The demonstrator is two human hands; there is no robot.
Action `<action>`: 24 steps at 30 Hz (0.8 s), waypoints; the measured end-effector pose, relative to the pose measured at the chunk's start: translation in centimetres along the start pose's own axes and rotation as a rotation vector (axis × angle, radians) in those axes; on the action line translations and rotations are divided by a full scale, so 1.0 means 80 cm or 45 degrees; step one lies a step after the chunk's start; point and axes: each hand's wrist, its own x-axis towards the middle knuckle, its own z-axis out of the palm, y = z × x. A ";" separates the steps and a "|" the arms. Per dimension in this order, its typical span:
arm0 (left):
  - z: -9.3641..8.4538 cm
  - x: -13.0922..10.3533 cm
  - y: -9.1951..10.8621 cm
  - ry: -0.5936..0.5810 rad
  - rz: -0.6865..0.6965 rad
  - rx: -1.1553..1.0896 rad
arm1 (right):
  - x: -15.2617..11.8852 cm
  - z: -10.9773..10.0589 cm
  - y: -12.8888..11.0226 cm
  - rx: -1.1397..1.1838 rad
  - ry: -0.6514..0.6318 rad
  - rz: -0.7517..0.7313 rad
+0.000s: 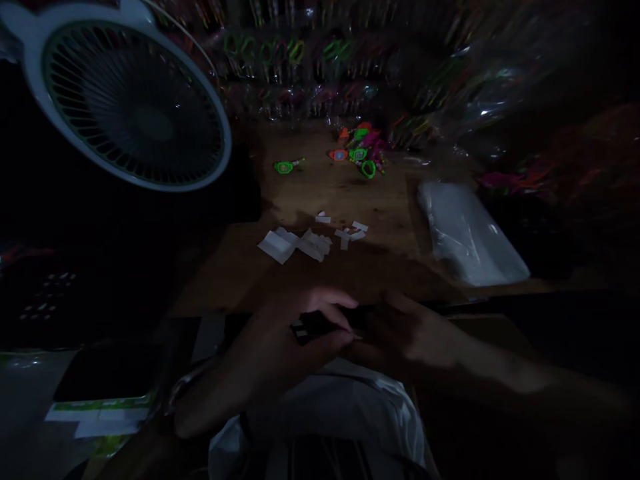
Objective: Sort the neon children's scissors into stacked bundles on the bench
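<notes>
In the dim head view, my left hand (305, 333) is at the table's front edge, its fingers curved and closed toward the thumb on something dark I cannot make out. Close to its right, my right hand (405, 330) has its fingers bent inward, partly in shadow; what it holds is hidden. Crumpled white papers (279, 245) and small white strips (344, 239) lie on the wooden table (295, 200) just beyond my hands.
A white-rimmed fan (155, 123) stands at the upper left. Green toy watch (283, 167) and a colourful pile of toy watches (358, 154) lie farther back. Clear plastic bags (470, 233) are at the right. Packed watches (295, 50) hang behind. A dark tray-like object (110, 373) is lower left.
</notes>
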 end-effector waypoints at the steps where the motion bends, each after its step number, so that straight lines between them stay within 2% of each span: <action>1: 0.002 -0.001 0.000 0.026 -0.012 0.002 | 0.001 0.001 0.000 -0.002 0.013 0.004; 6: 0.006 0.004 -0.006 0.068 -0.149 -0.015 | 0.004 0.002 -0.004 -0.070 0.004 0.007; 10: 0.006 0.007 -0.006 0.056 -0.110 0.026 | 0.004 0.007 -0.006 -0.083 0.008 0.032; 13: 0.006 0.004 -0.006 0.031 0.044 0.085 | 0.002 0.011 -0.004 -0.004 0.039 0.028; 19: 0.011 -0.002 -0.017 0.075 0.487 0.333 | -0.003 0.010 0.006 0.059 0.028 0.024; 24: 0.015 -0.013 -0.017 0.256 0.719 0.782 | -0.006 0.004 0.017 0.130 0.000 0.054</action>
